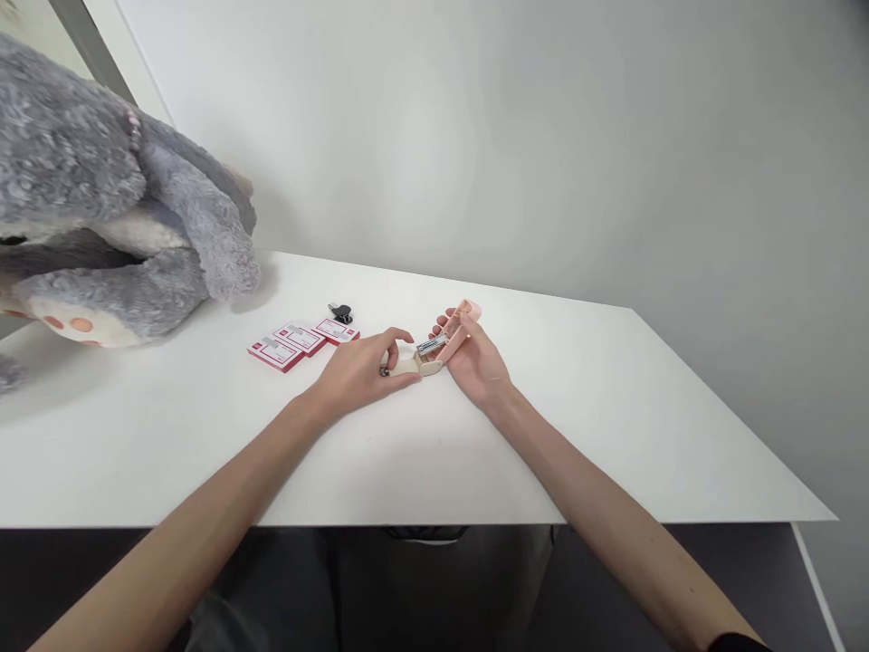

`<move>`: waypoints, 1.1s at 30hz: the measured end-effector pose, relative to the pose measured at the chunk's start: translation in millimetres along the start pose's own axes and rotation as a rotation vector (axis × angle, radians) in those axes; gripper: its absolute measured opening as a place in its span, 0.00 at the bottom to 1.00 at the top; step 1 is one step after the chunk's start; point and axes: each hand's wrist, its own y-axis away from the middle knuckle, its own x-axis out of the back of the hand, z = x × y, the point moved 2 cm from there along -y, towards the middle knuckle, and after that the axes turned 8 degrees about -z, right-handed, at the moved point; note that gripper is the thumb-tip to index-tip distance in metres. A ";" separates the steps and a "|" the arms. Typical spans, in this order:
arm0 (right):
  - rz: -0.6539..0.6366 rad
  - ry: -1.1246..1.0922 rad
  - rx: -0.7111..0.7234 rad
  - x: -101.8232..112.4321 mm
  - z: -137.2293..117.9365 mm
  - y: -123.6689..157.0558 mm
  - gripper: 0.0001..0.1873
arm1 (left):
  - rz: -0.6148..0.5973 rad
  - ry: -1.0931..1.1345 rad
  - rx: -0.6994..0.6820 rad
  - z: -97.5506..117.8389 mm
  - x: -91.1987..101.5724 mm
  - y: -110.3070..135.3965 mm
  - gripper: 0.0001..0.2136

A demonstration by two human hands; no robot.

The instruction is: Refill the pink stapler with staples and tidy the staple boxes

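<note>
Here, the opened stapler [457, 343] lies in the right hand [479, 364], whose thumb and fingers grip its pink arm; its cream end points toward the left hand [358, 369], where thumb and forefinger stand parted just beside it; whether that hand grips the small shiny piece [384, 370] by its curled fingers, I cannot tell; smooth plastic frames a straight metal strip [433, 345]; flat red-and-white boxes [299, 339] sit on the white desk [611, 407], near a fluffy grey plush toy [169, 290].
</note>
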 end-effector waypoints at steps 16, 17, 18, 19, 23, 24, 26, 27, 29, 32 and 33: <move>0.367 0.002 0.112 37.9 -14.1 -8.1 0.11 | 0.228 -0.230 -0.204 -12.1 -0.2 -0.3 0.17; 0.397 0.052 0.130 40.1 -14.3 -7.6 0.11 | 0.254 -0.240 -0.194 -12.7 0.2 0.0 0.17; 0.425 0.104 0.148 42.1 -14.4 -6.9 0.11 | 0.277 -0.248 -0.182 -13.1 0.7 0.3 0.16; 0.451 0.157 0.166 43.9 -14.4 -5.9 0.11 | 0.299 -0.254 -0.170 -13.5 1.1 0.6 0.15; 0.550 0.363 0.193 49.7 -12.9 -1.8 0.10 | 0.363 -0.269 -0.120 -14.7 2.5 0.7 0.13; 0.569 0.400 0.192 50.7 -12.0 -1.2 0.10 | 0.370 -0.271 -0.114 -15.2 2.6 0.5 0.13; 0.586 0.451 0.195 51.7 -9.8 -0.9 0.10 | 0.376 -0.277 -0.112 -16.2 2.6 -0.1 0.14; 0.588 0.466 0.197 51.9 -8.5 -1.0 0.10 | 0.377 -0.282 -0.115 -16.7 2.6 -0.3 0.14; 0.585 0.496 0.201 51.9 -5.8 -1.2 0.11 | 0.377 -0.286 -0.118 -17.5 2.4 -0.4 0.14; 0.580 0.540 0.209 52.4 -2.9 -0.6 0.12 | 0.370 -0.274 -0.116 -17.5 2.2 0.2 0.15; 0.553 0.549 0.208 52.5 -2.4 -0.4 0.12 | 0.367 -0.271 -0.116 -17.0 2.3 0.4 0.15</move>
